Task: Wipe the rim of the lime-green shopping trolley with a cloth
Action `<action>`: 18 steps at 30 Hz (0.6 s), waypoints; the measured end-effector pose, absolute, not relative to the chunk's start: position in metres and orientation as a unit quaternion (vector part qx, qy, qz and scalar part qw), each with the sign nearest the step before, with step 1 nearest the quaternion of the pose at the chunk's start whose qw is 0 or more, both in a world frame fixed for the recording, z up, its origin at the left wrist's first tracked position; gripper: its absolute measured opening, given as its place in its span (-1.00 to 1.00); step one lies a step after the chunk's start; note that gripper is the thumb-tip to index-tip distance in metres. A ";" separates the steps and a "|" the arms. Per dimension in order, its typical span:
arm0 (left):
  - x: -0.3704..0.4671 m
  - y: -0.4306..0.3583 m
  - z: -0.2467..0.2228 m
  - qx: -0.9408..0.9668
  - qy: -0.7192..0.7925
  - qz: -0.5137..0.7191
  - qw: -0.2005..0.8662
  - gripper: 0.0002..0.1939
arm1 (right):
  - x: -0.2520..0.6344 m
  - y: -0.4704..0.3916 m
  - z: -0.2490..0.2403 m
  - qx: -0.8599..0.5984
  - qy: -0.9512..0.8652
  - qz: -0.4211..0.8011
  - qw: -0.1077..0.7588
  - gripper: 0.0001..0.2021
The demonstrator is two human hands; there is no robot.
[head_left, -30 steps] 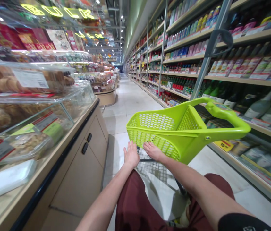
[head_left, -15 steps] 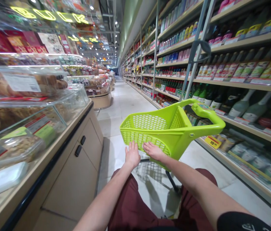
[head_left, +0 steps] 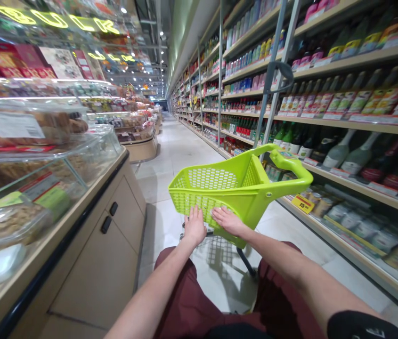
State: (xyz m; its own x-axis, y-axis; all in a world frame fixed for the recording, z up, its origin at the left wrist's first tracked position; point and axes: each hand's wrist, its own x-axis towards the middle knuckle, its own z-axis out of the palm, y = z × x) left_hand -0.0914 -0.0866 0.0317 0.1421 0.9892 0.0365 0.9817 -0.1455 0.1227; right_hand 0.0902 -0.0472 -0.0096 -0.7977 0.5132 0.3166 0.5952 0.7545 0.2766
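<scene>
A lime-green plastic shopping cart (head_left: 251, 188) stands sideways in front of my knees, its handle to the right. My left hand (head_left: 196, 227) is stretched out with its back up, fingertips at the lower front part of the perforated side. Farther right, my right hand (head_left: 227, 221) lies with flat fingers against the same side. Neither hand wraps round anything. Whether the left fingertips press on the plastic or stop just short, I cannot tell. No goods show in the visible part of the basket.
On the left runs a wooden counter (head_left: 100, 235) with packed baked goods (head_left: 11, 122) behind clear panels. Tall shelves (head_left: 354, 120) of bottles and cans line the right, with a yellow price tag (head_left: 303, 203) low down. The tiled aisle (head_left: 181, 155) stretches away ahead.
The counter, cart and shelves have shifted left in view as the camera turned slightly right. Both hands keep nearly the same place by the cart's side.
</scene>
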 end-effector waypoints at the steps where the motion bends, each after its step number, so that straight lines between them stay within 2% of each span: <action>1: -0.090 -0.087 0.032 0.756 0.651 0.057 0.033 -0.32 | 0.095 -0.053 -0.019 -0.300 -0.932 -0.179 0.100 -0.69; 4: -0.085 -0.087 0.034 0.757 0.649 0.064 0.031 -0.32 | 0.106 -0.065 -0.018 -0.298 -0.931 -0.185 0.101 -0.70; 10: -0.065 -0.087 0.038 0.767 0.637 0.078 0.030 -0.31 | 0.123 -0.055 0.047 -0.313 -0.900 -0.239 0.186 -0.59; 18: -0.041 -0.097 0.049 0.794 0.601 0.083 0.028 -0.32 | 0.148 -0.078 -0.004 -0.291 -0.929 -0.204 0.104 -0.65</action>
